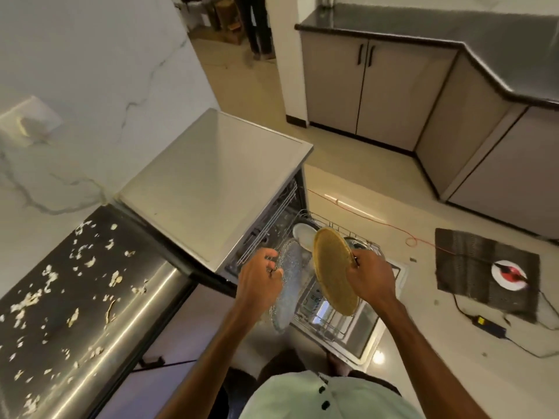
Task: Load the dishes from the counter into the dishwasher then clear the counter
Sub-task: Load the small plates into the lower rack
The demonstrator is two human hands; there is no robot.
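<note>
Now, mid-loading — left hand [261,278] grips the clear glass plate [287,297], right hand [370,278] the tan plate [332,270], both above the dishwasher rack [320,323] — next, I'd say, slot each upright between tines.

Head-worn view, down over dishwasher [211,182]

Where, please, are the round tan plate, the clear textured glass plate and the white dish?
round tan plate [333,271]: head view, its centre.
clear textured glass plate [292,287]: head view, its centre.
white dish [304,237]: head view, its centre.
</note>
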